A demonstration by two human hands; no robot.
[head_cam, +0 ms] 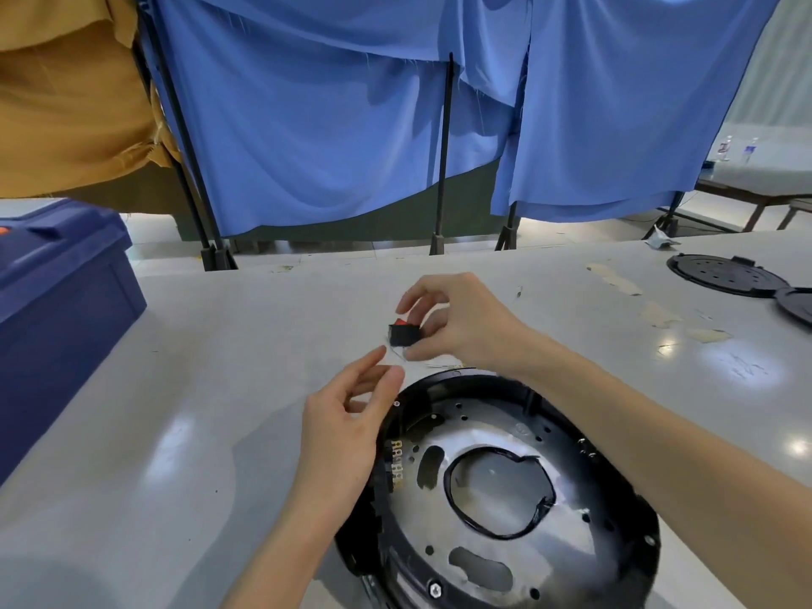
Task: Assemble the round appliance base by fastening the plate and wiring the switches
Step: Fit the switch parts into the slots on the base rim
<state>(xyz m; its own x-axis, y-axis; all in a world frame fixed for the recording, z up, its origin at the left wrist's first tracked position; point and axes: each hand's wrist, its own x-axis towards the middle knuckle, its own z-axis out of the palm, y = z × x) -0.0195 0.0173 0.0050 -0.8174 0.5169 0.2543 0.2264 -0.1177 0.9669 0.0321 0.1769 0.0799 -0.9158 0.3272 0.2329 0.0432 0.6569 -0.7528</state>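
The round black appliance base lies on the grey table at the lower right, with a shiny metal plate seated inside it and a black wire loop on the plate. Brass terminals show on the base's left rim. My right hand holds a small black rocker switch with a red button above the table, just beyond the base's far rim. My left hand hovers over the base's left rim with fingers apart, fingertips just below the switch; a thin wire near them is too faint to judge.
A dark blue plastic crate stands at the left table edge. Two black round covers lie at the far right. Tape scraps dot the table. Blue cloth on black stands hangs behind the table.
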